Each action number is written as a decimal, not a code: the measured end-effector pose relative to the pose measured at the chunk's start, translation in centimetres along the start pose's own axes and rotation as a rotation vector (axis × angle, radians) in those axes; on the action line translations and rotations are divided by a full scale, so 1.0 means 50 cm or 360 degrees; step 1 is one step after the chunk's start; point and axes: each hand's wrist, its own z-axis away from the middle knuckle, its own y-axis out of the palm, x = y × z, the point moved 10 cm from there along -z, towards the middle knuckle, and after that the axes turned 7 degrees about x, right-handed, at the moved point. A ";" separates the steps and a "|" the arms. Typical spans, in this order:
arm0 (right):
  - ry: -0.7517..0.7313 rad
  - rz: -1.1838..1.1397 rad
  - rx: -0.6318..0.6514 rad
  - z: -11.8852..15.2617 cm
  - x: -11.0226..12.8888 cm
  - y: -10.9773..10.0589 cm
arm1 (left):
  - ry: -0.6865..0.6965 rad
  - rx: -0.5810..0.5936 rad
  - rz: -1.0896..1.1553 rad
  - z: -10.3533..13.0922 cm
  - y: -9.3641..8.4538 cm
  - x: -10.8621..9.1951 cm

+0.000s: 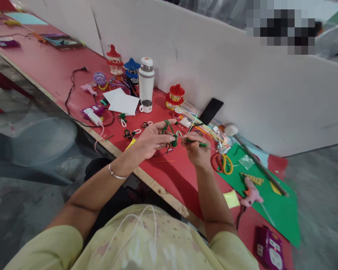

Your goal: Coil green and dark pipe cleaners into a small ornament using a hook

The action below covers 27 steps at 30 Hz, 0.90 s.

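My left hand (153, 141) pinches a small piece of dark green crochet (174, 141), with green yarn (169, 124) looped over its raised forefinger. In my right hand (197, 150) is a crochet hook (200, 143) with a green handle, its thin metal tip pointing left and meeting the green piece. The exact stitch is too small to make out. Left of my hands lie small dark ornaments (129, 133) with loops of white beads. A bag of white beads (185, 122) sits just beyond my fingers. Scissors (222, 164) with red and yellow handles lie beside my right wrist.
A white bottle (146, 86) stands near the grey partition (169, 48), beside white cards (124, 103). A phone (211, 111) leans at the back. On the right are a green sheet (281, 213), a pink glue gun (251, 193) and a purple power strip (270, 247). Cords cross the left side.
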 end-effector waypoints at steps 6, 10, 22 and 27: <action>0.0130 -0.0042 -0.0031 -0.002 -0.007 -0.010 | -0.0016 0.0027 -0.0013 0.002 0.000 0.004; 0.0243 -0.0072 -0.0099 0.003 -0.019 -0.020 | -0.0012 0.0025 -0.0013 0.003 -0.002 0.006; -0.0036 0.0332 0.0233 0.000 0.040 -0.021 | -0.0207 0.0130 -0.0016 0.006 0.009 0.013; -0.0033 0.0360 0.0275 0.002 0.055 -0.024 | -0.0249 0.0236 -0.0058 0.003 0.006 0.013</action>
